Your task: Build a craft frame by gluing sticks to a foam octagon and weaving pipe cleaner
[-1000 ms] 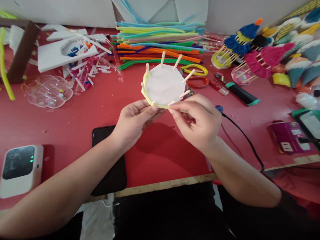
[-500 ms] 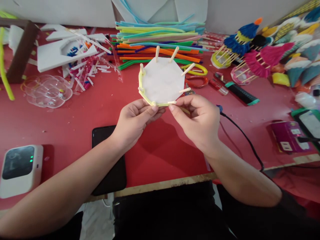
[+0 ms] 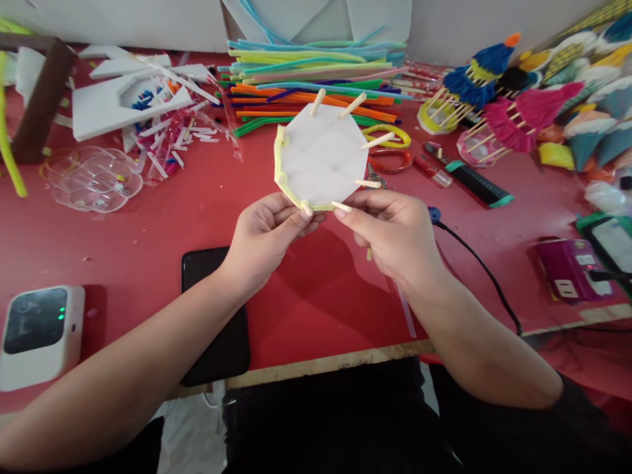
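Raised above the table is a white octagonal foam board (image 3: 323, 155) with several short wooden sticks (image 3: 378, 140) standing out around its rim. A pale yellow pipe cleaner (image 3: 278, 158) runs along its left and lower edges, looping round the sticks there. My left hand (image 3: 269, 230) pinches the board's lower left edge, thumb on top by a wrapped stick. At the lower right edge, my right hand (image 3: 395, 230) grips the board and the pipe cleaner beside another stick. A short yellow end pokes out beneath the right fingers; the rest of it is hidden.
Bundled colourful pipe cleaners (image 3: 316, 79) lie at the back. Scissors (image 3: 390, 148) and a box cutter (image 3: 474, 178) rest to the right, near finished stick-and-yarn crafts (image 3: 528, 118). A phone (image 3: 217, 329) lies under my left forearm; foam scraps (image 3: 128, 105) and a clear tray (image 3: 96, 181) are left.
The board has tipped toward the camera, showing more of its face. My right hand has shifted its pinch at the lower right stick, and its fingers have tucked under the edge.
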A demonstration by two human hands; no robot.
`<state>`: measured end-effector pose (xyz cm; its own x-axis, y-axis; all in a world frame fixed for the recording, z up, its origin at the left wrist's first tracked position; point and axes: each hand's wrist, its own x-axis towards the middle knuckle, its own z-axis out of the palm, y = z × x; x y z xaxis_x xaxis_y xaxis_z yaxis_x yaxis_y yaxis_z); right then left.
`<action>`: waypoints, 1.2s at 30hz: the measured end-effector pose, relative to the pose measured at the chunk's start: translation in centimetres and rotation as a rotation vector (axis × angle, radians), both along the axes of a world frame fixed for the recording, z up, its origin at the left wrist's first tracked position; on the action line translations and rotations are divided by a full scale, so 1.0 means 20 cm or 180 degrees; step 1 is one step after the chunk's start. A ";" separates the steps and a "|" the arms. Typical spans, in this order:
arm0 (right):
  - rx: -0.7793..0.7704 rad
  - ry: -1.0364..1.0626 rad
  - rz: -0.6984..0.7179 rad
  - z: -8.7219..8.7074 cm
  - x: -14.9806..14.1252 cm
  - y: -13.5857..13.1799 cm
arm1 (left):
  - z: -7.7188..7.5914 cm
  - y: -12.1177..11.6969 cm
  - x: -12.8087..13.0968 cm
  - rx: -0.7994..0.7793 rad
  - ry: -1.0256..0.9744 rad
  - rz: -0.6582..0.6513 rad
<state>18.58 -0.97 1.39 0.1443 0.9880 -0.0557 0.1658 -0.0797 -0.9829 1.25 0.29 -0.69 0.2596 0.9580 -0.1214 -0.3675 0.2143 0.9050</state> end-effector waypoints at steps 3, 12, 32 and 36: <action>-0.0035 0.0194 0.0051 -0.02 0.01 0.00 | 0.00 0.00 0.00 0.0051 0.0014 -0.0024; -0.0260 0.0568 0.0004 -0.02 0.00 0.00 | 0.02 -0.01 0.00 -0.0033 0.0094 -0.0010; -0.0233 0.1001 0.0159 -0.05 -0.05 -0.03 | 0.02 -0.01 0.00 -0.0039 0.0081 -0.0039; -0.0297 0.1007 0.0169 -0.05 -0.05 -0.03 | 0.01 -0.01 0.00 -0.0050 0.0107 -0.0036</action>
